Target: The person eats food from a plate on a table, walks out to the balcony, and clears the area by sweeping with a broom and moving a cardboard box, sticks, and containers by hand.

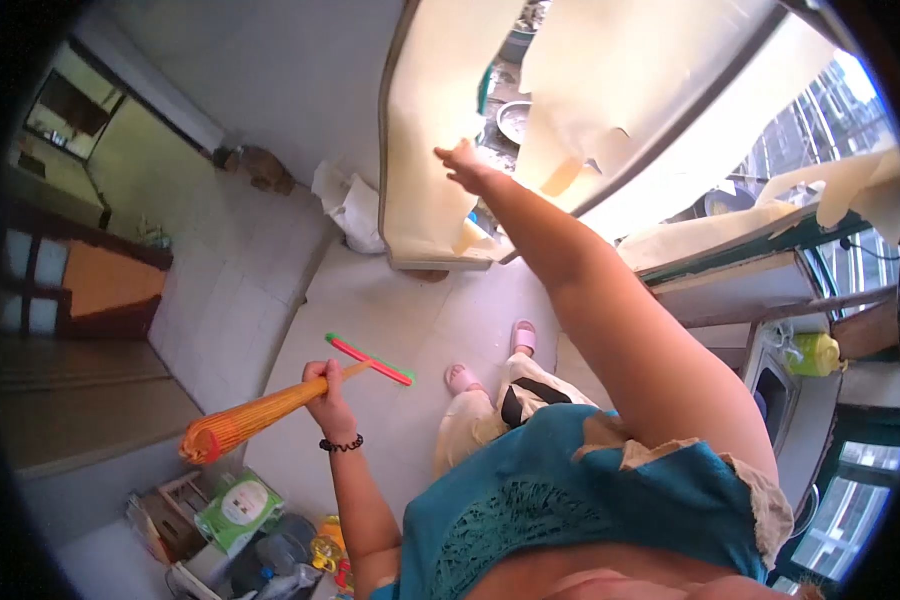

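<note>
My left hand (332, 400), with a dark beaded band at the wrist, is wrapped around the orange, wood-patterned handle of a long broom (255, 415). Its narrow red and green head (370, 360) is down at the pale floor, left of my feet. My right arm stretches forward. My right hand (462, 165) has its fingers extended in front of the door (420, 120), which is covered in torn, peeling cream sheeting. Whether the fingertips touch the door cannot be made out.
A white bag (350, 205) stands by the door's left edge, with a brown bundle (255, 168) farther left. A green-and-white package (238, 512) and bottles (326, 550) sit at lower left. On the right are a counter (805, 420) and a yellow container (815, 354).
</note>
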Tool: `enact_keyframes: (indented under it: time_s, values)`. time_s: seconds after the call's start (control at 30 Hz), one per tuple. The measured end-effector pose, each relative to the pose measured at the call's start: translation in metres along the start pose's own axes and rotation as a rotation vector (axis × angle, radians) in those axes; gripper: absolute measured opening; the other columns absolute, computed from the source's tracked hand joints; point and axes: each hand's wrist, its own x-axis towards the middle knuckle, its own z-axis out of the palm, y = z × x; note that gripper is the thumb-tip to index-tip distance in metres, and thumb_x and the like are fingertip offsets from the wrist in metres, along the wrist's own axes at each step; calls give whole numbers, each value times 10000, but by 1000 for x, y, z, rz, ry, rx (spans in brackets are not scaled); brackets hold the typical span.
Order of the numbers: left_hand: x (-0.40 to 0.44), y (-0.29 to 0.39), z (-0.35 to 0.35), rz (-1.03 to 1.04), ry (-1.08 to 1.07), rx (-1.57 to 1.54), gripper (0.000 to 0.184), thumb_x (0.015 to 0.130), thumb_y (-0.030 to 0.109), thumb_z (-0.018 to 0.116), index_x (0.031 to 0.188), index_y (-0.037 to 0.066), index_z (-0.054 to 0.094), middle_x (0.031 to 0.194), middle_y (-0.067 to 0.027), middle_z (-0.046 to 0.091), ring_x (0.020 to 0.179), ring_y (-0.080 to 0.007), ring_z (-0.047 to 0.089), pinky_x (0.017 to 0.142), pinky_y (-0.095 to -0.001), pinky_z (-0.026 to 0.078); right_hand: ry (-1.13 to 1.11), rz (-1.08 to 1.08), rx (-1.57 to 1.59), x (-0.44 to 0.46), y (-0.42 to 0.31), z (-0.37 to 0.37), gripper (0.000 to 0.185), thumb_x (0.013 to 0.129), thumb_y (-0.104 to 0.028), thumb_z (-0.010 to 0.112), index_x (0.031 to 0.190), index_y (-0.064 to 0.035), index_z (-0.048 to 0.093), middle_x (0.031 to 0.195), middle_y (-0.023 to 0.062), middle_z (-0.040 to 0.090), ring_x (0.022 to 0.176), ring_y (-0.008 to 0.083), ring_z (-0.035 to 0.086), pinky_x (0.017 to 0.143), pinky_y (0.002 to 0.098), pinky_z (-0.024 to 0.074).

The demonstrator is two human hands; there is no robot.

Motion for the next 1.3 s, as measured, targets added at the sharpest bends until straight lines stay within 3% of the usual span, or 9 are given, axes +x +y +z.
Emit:
enact_keyframes:
  time_s: [0.27, 0.53, 0.6, 0.73, 0.8, 0.87, 1.07, 1.23, 1.3]
  values:
    - [49, 9, 138, 46, -451, 12, 129, 838, 94, 556, 958, 49, 572, 699, 23, 478, 628, -69, 442, 568, -208, 374, 69, -41, -566, -61, -40, -30, 357, 736, -161, 557, 1063, -17, 548, 946, 188, 596, 882, 268, 571, 768, 333, 442]
    - [50, 20, 219, 90, -731, 102, 167, 845, 105, 547, 1000, 41, 553, 685, 19, 483, 639, -71, 454, 590, -214, 390, 1000, -837, -127, -112, 3, -242, 587, 668, -52, 543, 1226, -9, 366, 1001, 169, 525, 857, 230, 528, 759, 307, 440]
    - [41, 25, 239, 97, -807, 163, 174, 843, 102, 545, 1006, 41, 548, 680, 19, 480, 640, -71, 455, 593, -213, 392, 375, -616, 119, -115, -10, -243, 566, 692, -63, 538, 1231, -24, 373, 1121, 175, 482, 993, 233, 486, 860, 314, 400]
    - [26, 15, 281, 226, -987, 385, 173, 836, 76, 524, 1005, 51, 549, 639, 1, 467, 585, -69, 447, 559, -219, 394, 80, -400, -367, -144, -53, -175, 575, 739, -88, 482, 1295, -49, 343, 1165, 131, 500, 1076, 243, 474, 906, 313, 367]
    - [26, 10, 305, 227, -1010, 313, 215, 802, 59, 519, 1015, 39, 538, 625, -14, 503, 557, -83, 489, 524, -241, 416, -15, -869, -263, -115, -32, -142, 561, 763, -126, 498, 1301, -68, 353, 1183, 134, 498, 1105, 218, 462, 934, 309, 354]
    - [27, 13, 328, 107, -1002, 298, 270, 769, 52, 509, 1035, 17, 524, 668, -33, 552, 584, -95, 528, 539, -252, 438, -723, -613, -185, -145, -81, -150, 555, 823, -218, 523, 1325, -79, 331, 1225, 116, 477, 1142, 188, 434, 974, 305, 323]
    - [47, -27, 364, 18, -891, 316, 298, 693, 8, 492, 968, -22, 600, 1130, -148, 506, 884, -146, 541, 745, -266, 450, -1074, -202, 22, -136, -93, -171, 463, 846, -372, 548, 1183, -56, 509, 1167, 72, 526, 1072, 146, 491, 908, 294, 381]
    - [56, -4, 373, 202, -619, 116, 726, 638, -61, 487, 1320, 24, 254, 1416, -116, 160, 1104, -232, 437, 885, -302, 409, 123, -393, -1170, -67, -52, -267, 322, 710, -192, 573, 1011, -86, 613, 943, 108, 598, 985, 268, 521, 875, 445, 348]
    - [76, -2, 365, 309, -547, 227, 822, 632, -76, 482, 1364, 44, 128, 1421, -105, 146, 1099, -242, 437, 893, -306, 406, 64, -502, -1764, -33, -13, -347, 226, 646, -165, 586, 835, -48, 626, 931, 86, 534, 978, 242, 493, 835, 505, 346]
